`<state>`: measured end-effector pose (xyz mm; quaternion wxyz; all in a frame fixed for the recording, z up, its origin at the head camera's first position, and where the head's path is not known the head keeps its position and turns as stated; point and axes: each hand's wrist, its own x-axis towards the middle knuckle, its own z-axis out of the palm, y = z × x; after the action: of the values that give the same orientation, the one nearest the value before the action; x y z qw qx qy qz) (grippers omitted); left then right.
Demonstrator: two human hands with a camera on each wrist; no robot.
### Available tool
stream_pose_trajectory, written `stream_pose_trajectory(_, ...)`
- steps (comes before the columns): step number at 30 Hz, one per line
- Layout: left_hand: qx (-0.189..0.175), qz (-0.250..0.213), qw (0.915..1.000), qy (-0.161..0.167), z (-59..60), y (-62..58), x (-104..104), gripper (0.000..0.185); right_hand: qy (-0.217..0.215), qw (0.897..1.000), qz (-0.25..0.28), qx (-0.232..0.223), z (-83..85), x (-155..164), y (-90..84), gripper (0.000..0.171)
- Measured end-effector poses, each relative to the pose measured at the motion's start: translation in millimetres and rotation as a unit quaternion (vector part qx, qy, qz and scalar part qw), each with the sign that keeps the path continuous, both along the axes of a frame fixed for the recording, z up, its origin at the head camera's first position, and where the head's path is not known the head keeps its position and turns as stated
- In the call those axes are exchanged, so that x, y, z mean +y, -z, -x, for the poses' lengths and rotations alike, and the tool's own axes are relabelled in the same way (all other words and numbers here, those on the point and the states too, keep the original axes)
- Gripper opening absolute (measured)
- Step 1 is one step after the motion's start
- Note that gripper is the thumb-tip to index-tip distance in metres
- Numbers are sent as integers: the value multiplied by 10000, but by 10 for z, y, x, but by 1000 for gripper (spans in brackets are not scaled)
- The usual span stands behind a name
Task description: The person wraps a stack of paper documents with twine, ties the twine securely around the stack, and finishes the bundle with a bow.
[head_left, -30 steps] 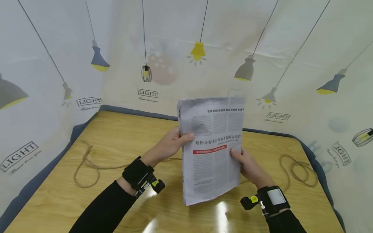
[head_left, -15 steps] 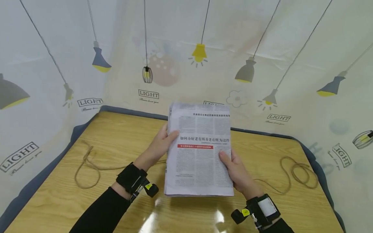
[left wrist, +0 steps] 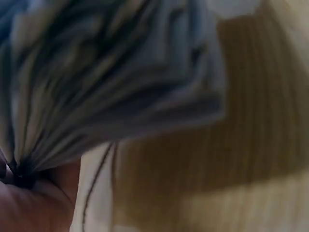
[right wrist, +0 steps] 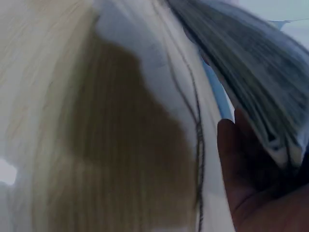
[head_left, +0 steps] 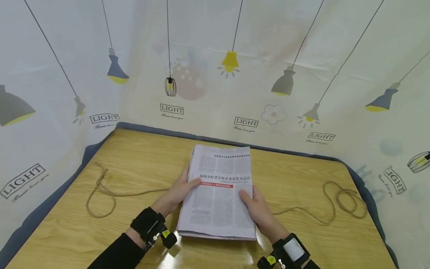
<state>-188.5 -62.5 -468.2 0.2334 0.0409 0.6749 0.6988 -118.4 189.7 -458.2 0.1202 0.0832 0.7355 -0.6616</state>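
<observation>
A thick stack of folded newspapers (head_left: pixel 218 205) is held between both hands in the head view, tilted with its far end raised. My left hand (head_left: pixel 175 192) grips its left edge, thumb on the top page and fingers underneath. On the right edge, my right hand (head_left: pixel 263 211) holds it the same way. The left wrist view shows the many page layers (left wrist: pixel 145 92) fanned above the table, with a shadow below. Brown twine (right wrist: pixel 199 145) runs across the table under the stack in the right wrist view; its middle is hidden in the head view.
The twine's left end lies in a loop (head_left: pixel 88 203) on the wooden table (head_left: pixel 141 149), and its right end in coils (head_left: pixel 337 200). A pale curtain (head_left: pixel 201 56) printed with lamps surrounds the table's back and sides. Dark edging (head_left: pixel 285 151) lines the tabletop.
Both hands have brought the newspaper stack down and toward me, from nearly upright to a flatter tilt close over the table. The twine has stayed where it was.
</observation>
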Motion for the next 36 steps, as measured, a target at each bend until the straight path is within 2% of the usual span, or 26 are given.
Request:
stream_pose_trajectory(3,89,354,9993,-31,-22,113,4,61,-204,9988,-443,31,-24,-7,75,42)
stream_pose_trajectory(6,208,836,9962,-109,-45,173,13,64,-375,9930,-1119,81,-51,2,136,46)
stream_pose_trajectory(12,305,1473,9884,-204,-88,231,1,68,-387,9661,-2528,353,-72,70,213,41)
stream_pose_trajectory(15,341,1744,9840,-152,-100,225,-6,69,-262,9567,-2866,442,-67,92,211,36)
stream_pose_trajectory(20,625,2297,9712,-47,-128,190,-26,68,-98,9453,-3197,635,-57,139,241,33)
stream_pose_trajectory(23,941,2811,9550,-29,-139,174,-40,65,14,9329,-3498,859,-43,180,283,32)
stream_pose_trajectory(26,1295,3431,9303,-40,-143,167,-47,62,49,9265,-3628,997,-16,216,321,29)
stream_pose_trajectory(29,1587,3980,9036,-35,-141,172,-44,61,32,9255,-3642,1038,8,235,336,27)
stream_pose_trajectory(36,2065,4787,8533,-80,-153,166,-15,55,-14,9168,-3843,1087,35,245,335,22)
